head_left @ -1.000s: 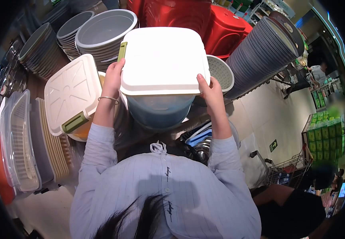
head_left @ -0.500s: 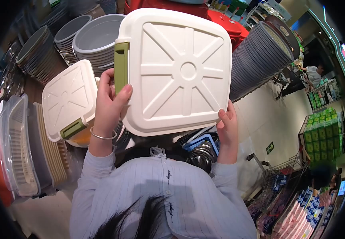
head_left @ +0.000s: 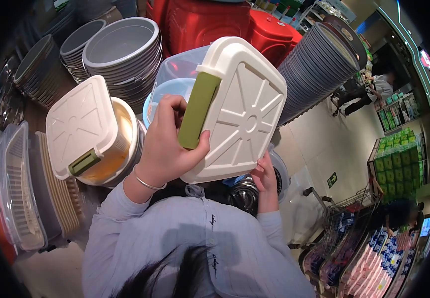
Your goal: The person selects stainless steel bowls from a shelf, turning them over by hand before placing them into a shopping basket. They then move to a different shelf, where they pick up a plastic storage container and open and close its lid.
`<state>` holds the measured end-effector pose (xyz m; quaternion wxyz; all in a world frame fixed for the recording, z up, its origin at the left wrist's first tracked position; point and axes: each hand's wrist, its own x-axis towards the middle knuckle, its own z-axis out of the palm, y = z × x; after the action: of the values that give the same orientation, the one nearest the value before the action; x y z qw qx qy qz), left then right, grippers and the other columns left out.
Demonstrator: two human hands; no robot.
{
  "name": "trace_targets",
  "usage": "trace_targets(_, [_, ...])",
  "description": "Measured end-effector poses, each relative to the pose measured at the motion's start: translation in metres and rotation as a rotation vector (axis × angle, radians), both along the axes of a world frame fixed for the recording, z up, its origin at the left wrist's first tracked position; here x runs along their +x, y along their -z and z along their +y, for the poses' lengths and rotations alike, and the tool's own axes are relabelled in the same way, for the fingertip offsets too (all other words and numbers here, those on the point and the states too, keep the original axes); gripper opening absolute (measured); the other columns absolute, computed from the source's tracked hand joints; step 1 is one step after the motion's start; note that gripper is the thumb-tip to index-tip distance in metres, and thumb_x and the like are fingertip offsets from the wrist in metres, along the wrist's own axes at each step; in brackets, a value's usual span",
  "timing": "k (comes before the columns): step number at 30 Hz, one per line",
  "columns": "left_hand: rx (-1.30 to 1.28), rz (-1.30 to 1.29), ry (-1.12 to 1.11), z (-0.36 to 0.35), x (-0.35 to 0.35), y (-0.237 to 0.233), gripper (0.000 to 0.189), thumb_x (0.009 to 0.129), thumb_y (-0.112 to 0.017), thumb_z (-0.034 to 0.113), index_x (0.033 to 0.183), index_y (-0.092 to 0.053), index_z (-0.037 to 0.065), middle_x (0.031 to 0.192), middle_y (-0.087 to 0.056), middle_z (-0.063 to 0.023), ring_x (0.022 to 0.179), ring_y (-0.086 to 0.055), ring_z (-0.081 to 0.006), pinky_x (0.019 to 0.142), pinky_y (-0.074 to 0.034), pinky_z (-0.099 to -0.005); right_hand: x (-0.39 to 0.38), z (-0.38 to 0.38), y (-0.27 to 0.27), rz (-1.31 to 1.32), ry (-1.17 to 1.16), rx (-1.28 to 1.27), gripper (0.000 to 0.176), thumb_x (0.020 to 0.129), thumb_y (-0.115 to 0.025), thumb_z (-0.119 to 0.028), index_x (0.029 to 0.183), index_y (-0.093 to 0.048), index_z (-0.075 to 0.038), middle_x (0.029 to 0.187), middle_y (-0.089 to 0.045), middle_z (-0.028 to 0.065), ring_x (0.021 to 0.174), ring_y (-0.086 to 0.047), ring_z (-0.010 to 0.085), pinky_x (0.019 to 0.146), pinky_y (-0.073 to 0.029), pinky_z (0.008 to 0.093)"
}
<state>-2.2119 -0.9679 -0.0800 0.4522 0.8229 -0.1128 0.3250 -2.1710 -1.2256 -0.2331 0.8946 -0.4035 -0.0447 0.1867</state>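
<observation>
Between my hands is a cream-white storage box lid [head_left: 249, 124] with raised spoke-like ribs and a green latch [head_left: 198, 109]. My left hand [head_left: 167, 144] grips its left edge at the latch, thumb in front and fingers behind. At the lower right edge, my right hand [head_left: 265, 179] pinches the lid; some of its fingers are hidden. The lid is tilted, its left side turned toward me. To the left, a similar lid [head_left: 78, 126] with a green latch lies over a white tub [head_left: 125, 124] showing something orange inside.
Stacked grey basins [head_left: 120, 44], a light-blue basin [head_left: 157, 99] and red plastic containers [head_left: 202, 25] stand behind. A tall stack of grey buckets [head_left: 319, 64] rises at right. Clear plastic baskets [head_left: 23, 188] are at far left. A shopping cart [head_left: 344, 208] and people are in the aisle.
The lid has turned and tilted, its left edge swinging toward me and lower. My left hand moved right with it; my right hand moved down and left. The blue basin behind is now visible.
</observation>
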Motion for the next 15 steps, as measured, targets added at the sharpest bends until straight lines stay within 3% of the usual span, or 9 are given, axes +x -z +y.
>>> trace_targets(2, [-0.018, 0.108, 0.084, -0.005, -0.007, -0.005, 0.047, 0.066, -0.068, 0.012, 0.1, -0.039, -0.001, 0.084, -0.042, -0.0104, 0.07, -0.047, -0.0198, 0.06, -0.042, -0.0281, -0.001, -0.002, 0.009, 0.002, 0.014, -0.007, 0.067, 0.076, -0.059, -0.015, 0.132, -0.026, -0.002, 0.126, -0.042, 0.0135, 0.116, -0.044, 0.0243, 0.097, -0.036, 0.0369])
trace_targets(3, [0.15, -0.012, 0.113, -0.006, -0.004, -0.007, 0.05, 0.066, -0.071, 0.016, 0.103, -0.042, -0.001, 0.088, -0.042, -0.0112, 0.07, -0.046, -0.0202, 0.06, -0.042, -0.0278, 0.0, -0.002, 0.013, -0.013, 0.018, 0.001, 0.066, 0.078, -0.059, -0.017, 0.133, -0.026, -0.004, 0.126, -0.041, 0.0129, 0.117, -0.043, 0.0244, 0.097, -0.036, 0.0376])
trace_targets(4, [0.149, -0.011, 0.112, -0.008, -0.005, -0.009, 0.05, 0.066, -0.071, 0.016, 0.103, -0.042, -0.001, 0.088, -0.042, -0.0112, 0.07, -0.046, -0.0202, 0.06, -0.042, -0.0278, 0.001, -0.003, 0.017, -0.03, 0.021, 0.008, 0.065, 0.079, -0.059, -0.019, 0.134, -0.026, -0.005, 0.127, -0.041, 0.0124, 0.117, -0.043, 0.0245, 0.097, -0.036, 0.0383])
trace_targets(6, [0.23, -0.074, 0.151, -0.015, -0.01, -0.01, 0.055, 0.065, -0.074, 0.02, 0.108, -0.045, 0.001, 0.094, -0.04, -0.0115, 0.068, -0.044, -0.0202, 0.058, -0.042, -0.027, 0.001, -0.003, 0.028, 0.033, 0.045, 0.027, 0.064, 0.082, -0.058, -0.021, 0.134, -0.025, -0.007, 0.128, -0.041, 0.0114, 0.118, -0.042, 0.0246, 0.097, -0.036, 0.0391])
trace_targets(7, [0.152, 0.024, 0.213, -0.017, -0.013, -0.006, 0.061, 0.063, -0.076, 0.024, 0.115, -0.048, 0.007, 0.106, -0.039, -0.0133, 0.07, -0.045, -0.0215, 0.061, -0.042, -0.0273, 0.0, -0.003, 0.031, 0.097, 0.07, 0.048, 0.062, 0.084, -0.057, -0.024, 0.135, -0.025, -0.008, 0.129, -0.041, 0.0103, 0.118, -0.042, 0.0246, 0.097, -0.036, 0.0398])
trace_targets(8, [0.149, 0.026, 0.213, -0.017, -0.014, -0.007, 0.061, 0.063, -0.076, 0.024, 0.115, -0.048, 0.007, 0.106, -0.039, -0.0133, 0.07, -0.045, -0.0215, 0.061, -0.042, -0.0273, 0.0, -0.002, 0.034, 0.099, 0.071, 0.046, 0.062, 0.084, -0.057, -0.024, 0.135, -0.025, -0.008, 0.129, -0.041, 0.0103, 0.118, -0.042, 0.0246, 0.097, -0.036, 0.0398])
trace_targets(10, [0.283, 0.069, 0.286, -0.016, -0.018, -0.015, 0.063, 0.062, -0.076, 0.025, 0.118, -0.05, 0.01, 0.119, -0.035, -0.0166, 0.075, -0.045, -0.0236, 0.065, -0.042, -0.0295, 0.001, 0.0, 0.039, 0.102, 0.085, 0.018, 0.058, 0.088, -0.053, -0.028, 0.135, -0.025, -0.01, 0.13, -0.041, 0.0085, 0.119, -0.041, 0.0246, 0.097, -0.035, 0.0408])
trace_targets(11, [0.262, 0.09, 0.314, -0.015, -0.018, -0.014, 0.06, 0.064, -0.073, 0.027, 0.119, -0.052, 0.012, 0.131, -0.028, -0.0201, 0.085, -0.044, -0.0272, 0.073, -0.039, -0.0345, 0.001, 0.0, 0.041, 0.103, 0.091, 0.016, 0.055, 0.09, -0.05, -0.029, 0.135, -0.025, -0.01, 0.13, -0.04, 0.0087, 0.119, -0.041, 0.0241, 0.098, -0.035, 0.0407])
trace_targets(15, [0.29, 0.072, 0.33, -0.007, -0.017, -0.013, 0.053, 0.07, -0.066, 0.026, 0.119, -0.052, 0.013, 0.134, -0.028, -0.0214, 0.095, -0.041, -0.0302, 0.078, -0.035, -0.0375, 0.005, 0.004, 0.042, 0.139, 0.09, 0.085, 0.052, 0.091, -0.047, -0.03, 0.134, -0.026, -0.01, 0.13, -0.04, 0.0087, 0.119, -0.041, 0.0232, 0.098, -0.036, 0.0395])
